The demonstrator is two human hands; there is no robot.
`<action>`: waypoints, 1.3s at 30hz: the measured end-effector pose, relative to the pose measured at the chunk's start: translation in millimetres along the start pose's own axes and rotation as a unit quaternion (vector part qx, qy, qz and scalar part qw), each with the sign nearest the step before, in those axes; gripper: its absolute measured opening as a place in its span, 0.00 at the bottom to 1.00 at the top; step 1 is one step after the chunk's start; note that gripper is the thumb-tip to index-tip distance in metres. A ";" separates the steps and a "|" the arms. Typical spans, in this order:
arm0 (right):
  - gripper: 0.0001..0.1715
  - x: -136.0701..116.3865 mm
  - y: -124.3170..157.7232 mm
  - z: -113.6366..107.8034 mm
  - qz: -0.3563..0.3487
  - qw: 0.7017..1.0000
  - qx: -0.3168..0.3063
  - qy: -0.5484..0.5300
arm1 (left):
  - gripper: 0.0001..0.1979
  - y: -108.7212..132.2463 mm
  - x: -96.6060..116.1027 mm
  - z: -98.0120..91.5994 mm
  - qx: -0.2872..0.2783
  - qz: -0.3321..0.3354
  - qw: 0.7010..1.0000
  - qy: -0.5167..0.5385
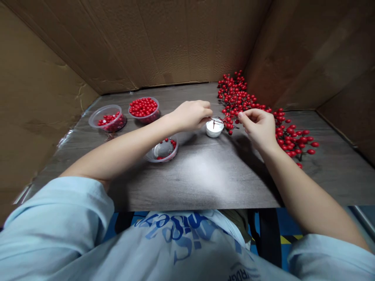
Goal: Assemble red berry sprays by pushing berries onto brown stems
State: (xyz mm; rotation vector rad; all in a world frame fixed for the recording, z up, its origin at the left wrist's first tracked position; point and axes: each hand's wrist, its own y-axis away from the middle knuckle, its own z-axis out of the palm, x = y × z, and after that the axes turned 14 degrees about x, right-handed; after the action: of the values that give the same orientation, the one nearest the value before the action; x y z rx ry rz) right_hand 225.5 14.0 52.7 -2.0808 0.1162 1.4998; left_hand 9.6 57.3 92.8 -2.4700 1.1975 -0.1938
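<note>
A: Which step is in hand?

B: It looks like close work on one small berry sprig [229, 121]. It sits between the two hands, beside and partly over the white cup [214, 133], and thin dark stems cross above the cup's mouth. Whether they touch the white contents cannot be told.

A: How does each hand grip?

B: The left hand [193, 116] has its fingertips drawn into a narrow pinch, apparently on a thin stem of the sprig. The right hand [260, 127] brings thumb and forefinger close together at the berry end; what lies between them, if anything, cannot be made out.

A: And the things around?

B: A heap of berry branches [234, 91] lies behind and beside the right hand. Beyond the left forearm stand a part-filled tub [93, 118] and a fuller tub [148, 118] of red berries; a nearer tub [164, 159], partly hidden by that forearm, holds only a few.

A: What does the next move call for?

B: Probably a light, steady pinch, with the stem tips kept lined up and the cup left upright.
</note>
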 end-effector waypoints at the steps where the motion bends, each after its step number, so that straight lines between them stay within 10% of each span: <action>1: 0.11 -3.0 -0.1 0.0 0.000 1.000 -0.007 -0.003 | 0.14 3.7 -0.4 -1.0 0.010 -0.005 1.000 0.021; 19: 0.11 -93.5 13.5 49.1 -0.108 0.988 -0.109 0.001 | 0.07 83.2 -5.5 -38.3 0.154 -0.252 0.889 0.350; 25: 0.10 -81.2 16.3 83.0 -0.152 0.976 -0.158 0.021 | 0.15 126.4 -18.4 -37.1 0.337 -0.412 0.729 0.430; 30: 0.08 -83.2 33.9 119.0 -0.341 0.850 -0.385 0.114 | 0.24 136.4 -13.5 -24.9 0.447 -0.471 0.546 0.530; 34: 0.13 -89.5 50.8 152.7 -0.460 0.708 -0.490 0.217 | 0.20 138.7 -11.4 -22.4 0.453 -0.472 0.517 0.552; 39: 0.17 -93.0 65.1 177.0 -0.499 0.645 -0.489 0.310 | 0.15 145.1 -14.1 -19.7 0.446 -0.467 0.479 0.595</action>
State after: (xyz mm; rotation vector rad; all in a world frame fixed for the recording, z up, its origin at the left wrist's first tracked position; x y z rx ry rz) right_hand 16.5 22.9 73.0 -2.5149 -1.6426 0.0008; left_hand -110.2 -18.6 53.3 -1.3795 -0.3422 -2.3432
